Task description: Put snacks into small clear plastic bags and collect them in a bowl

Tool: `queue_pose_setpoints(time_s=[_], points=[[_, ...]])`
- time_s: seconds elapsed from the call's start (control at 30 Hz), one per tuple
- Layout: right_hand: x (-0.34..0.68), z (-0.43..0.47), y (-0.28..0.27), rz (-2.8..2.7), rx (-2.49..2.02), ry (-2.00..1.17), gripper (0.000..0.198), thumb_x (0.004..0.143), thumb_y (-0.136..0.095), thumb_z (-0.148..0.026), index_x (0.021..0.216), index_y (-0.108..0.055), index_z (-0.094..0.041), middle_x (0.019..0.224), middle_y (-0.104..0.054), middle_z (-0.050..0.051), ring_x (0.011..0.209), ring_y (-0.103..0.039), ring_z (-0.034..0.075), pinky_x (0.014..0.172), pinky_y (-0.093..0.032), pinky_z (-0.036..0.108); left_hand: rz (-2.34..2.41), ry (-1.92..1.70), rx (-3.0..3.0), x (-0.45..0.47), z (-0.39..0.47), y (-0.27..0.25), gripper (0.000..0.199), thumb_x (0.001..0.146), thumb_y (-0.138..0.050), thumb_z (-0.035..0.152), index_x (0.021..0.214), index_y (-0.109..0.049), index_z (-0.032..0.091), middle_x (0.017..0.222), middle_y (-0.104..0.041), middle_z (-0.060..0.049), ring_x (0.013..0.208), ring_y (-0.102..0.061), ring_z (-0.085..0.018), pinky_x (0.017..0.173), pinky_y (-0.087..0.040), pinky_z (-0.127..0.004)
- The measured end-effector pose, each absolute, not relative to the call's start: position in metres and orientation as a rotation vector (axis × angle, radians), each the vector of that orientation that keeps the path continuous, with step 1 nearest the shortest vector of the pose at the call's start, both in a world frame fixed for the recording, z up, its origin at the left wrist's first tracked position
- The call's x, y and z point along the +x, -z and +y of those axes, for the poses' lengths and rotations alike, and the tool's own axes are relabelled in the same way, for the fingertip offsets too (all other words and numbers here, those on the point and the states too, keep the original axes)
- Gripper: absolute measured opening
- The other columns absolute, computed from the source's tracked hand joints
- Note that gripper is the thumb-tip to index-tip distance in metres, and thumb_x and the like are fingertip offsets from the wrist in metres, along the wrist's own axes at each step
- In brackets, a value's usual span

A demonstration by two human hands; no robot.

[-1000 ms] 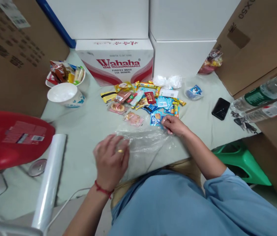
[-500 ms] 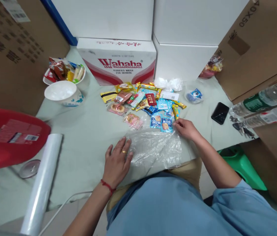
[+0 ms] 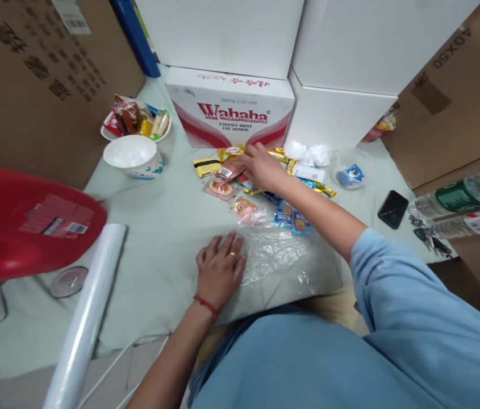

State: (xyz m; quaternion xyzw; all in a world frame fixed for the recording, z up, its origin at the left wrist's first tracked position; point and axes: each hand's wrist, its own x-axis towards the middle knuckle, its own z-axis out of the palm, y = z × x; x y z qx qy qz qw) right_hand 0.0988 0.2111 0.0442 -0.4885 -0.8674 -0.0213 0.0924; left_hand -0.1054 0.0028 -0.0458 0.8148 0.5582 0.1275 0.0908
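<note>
My left hand (image 3: 221,264) lies flat with fingers spread, its fingertips and thumb at the left edge of a clear plastic sheet or bag (image 3: 276,255). My right hand (image 3: 264,168) reaches over the pile of small wrapped snacks. Its fingers are apart and bent down at a brown snack packet (image 3: 230,169), with no hold on it visible. Near this packet are a yellow packet (image 3: 207,167) and two clear-wrapped biscuits, the closer one being a pink-edged biscuit (image 3: 245,209). Blue snack packets (image 3: 283,216) lie below my right forearm, which hides part of the pile.
A white bowl (image 3: 131,153) stands before a snack-filled bowl (image 3: 163,132) at left. The Wahaha box (image 3: 231,116) backs the pile. A plastic film roll (image 3: 88,312) and red container (image 3: 30,221) are left; a phone (image 3: 393,209), keys (image 3: 431,238) and bottles (image 3: 470,193) are right.
My right hand has moved from the blue packets up and left across the pile to the brown packet. My left hand stays flat by the plastic. The view has shifted slightly.
</note>
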Motion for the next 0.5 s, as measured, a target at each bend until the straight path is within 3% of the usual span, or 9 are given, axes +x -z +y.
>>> queue_pose_setpoints(time_s=[0.1,0.27,0.4,0.5], points=[[0.07,0.239,-0.033,-2.744,-1.268,0.051,0.03,0.102,-0.053,-0.024,0.126,-0.068,-0.015,0.14,-0.063,0.016,0.133,-0.046,0.034,0.104,-0.041,0.047,1.612,-0.365,2.456,-0.106,0.004,0.047,0.051,0.102,-0.048,0.043,0.15,-0.059,0.027,0.161,-0.052,-0.007,0.155,-0.036,-0.038,0.125,-0.021,-0.067],[0.079,0.244,-0.034,-2.521,-1.396,-0.131,0.031,0.104,-0.05,-0.022,0.126,-0.071,-0.014,0.131,-0.07,0.016,0.126,-0.054,0.033,0.107,-0.043,0.047,1.576,-0.307,2.461,-0.104,0.005,0.05,0.067,0.1,-0.05,0.053,0.16,-0.044,0.022,0.169,-0.038,-0.013,0.158,-0.032,-0.037,0.126,-0.012,-0.071],[0.13,0.191,-0.051,-2.134,-1.337,-0.309,0.037,0.106,-0.049,-0.027,0.138,-0.067,-0.023,0.138,-0.07,0.008,0.126,-0.061,0.027,0.112,-0.044,0.047,1.547,-0.275,2.479,-0.104,0.0,0.053,0.079,0.097,-0.053,0.06,0.162,-0.039,0.018,0.172,-0.027,-0.02,0.16,-0.028,-0.039,0.125,-0.007,-0.074],[0.163,0.125,-0.051,-2.151,-1.156,-0.541,0.036,0.107,-0.051,-0.039,0.136,-0.069,-0.029,0.137,-0.071,0.005,0.13,-0.062,0.026,0.114,-0.045,0.047,1.55,-0.281,2.477,-0.105,-0.011,0.056,0.082,0.096,-0.055,0.06,0.163,-0.037,0.016,0.172,-0.024,-0.024,0.159,-0.029,-0.041,0.123,-0.005,-0.076]])
